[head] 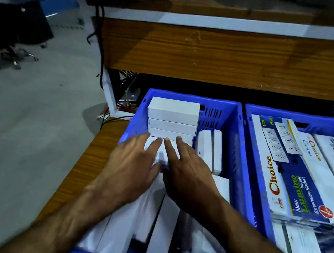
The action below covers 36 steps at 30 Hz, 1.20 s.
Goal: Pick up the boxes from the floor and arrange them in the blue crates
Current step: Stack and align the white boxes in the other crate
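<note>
Two blue crates stand side by side on a wooden surface. The left crate (pixel 231 123) holds several plain white boxes, with a stack (pixel 172 114) at its far end and more lying lengthwise near me. My left hand (pixel 131 164) and my right hand (pixel 187 169) rest side by side, fingers straight, on a white box (pixel 159 154) in the middle of that crate. The right crate (pixel 250 161) is filled with printed extension-socket boxes (pixel 288 180).
A wooden bench or shelf (pixel 227 59) rises just behind the crates, with dark cables (pixel 100 45) hanging at its left end. Grey floor (pixel 19 125) lies to the left, with a black office chair (pixel 12 32) further back.
</note>
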### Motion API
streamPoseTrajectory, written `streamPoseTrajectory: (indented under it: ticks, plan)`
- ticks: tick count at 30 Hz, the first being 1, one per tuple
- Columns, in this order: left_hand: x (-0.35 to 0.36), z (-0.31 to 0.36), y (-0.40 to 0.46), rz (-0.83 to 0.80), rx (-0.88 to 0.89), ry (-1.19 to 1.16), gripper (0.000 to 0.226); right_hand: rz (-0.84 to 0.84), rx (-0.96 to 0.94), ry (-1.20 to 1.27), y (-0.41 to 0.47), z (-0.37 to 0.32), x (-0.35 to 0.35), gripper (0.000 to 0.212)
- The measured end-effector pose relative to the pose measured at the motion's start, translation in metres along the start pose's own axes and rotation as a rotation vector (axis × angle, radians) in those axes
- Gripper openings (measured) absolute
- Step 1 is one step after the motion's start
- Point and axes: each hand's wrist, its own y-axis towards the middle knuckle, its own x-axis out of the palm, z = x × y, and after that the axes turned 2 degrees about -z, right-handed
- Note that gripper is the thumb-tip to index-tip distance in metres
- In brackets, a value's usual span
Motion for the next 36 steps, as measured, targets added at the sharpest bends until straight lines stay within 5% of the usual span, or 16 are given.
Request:
streamPoseTrajectory:
  ticks: [9,16,22,27,32,36]
  plan:
    - [-0.008,0.019,-0.1,-0.014,-0.328,0.067,0.069,-0.012,-0.187,0.056,-0.036,-0.035,0.0,0.086]
    - [-0.023,0.036,-0.111,-0.159,-0.515,0.135,0.08,-0.26,-0.222,0.24,-0.034,-0.045,0.004,0.093]
    - [-0.017,0.043,-0.113,-0.263,-0.585,0.135,0.109,-0.192,-0.189,0.323,-0.035,-0.032,0.007,0.085]
    - [-0.018,0.046,-0.102,-0.35,-0.547,0.137,0.085,-0.125,-0.162,0.358,-0.048,-0.014,0.003,0.086]
    - [-0.024,0.027,-0.087,-0.357,-0.444,-0.18,0.09,-0.052,-0.163,0.298,-0.055,-0.002,-0.016,0.082]
    - [-0.045,-0.002,-0.055,-0.417,-0.397,-0.849,0.092,0.075,-0.171,0.163,-0.052,0.011,-0.036,0.088]
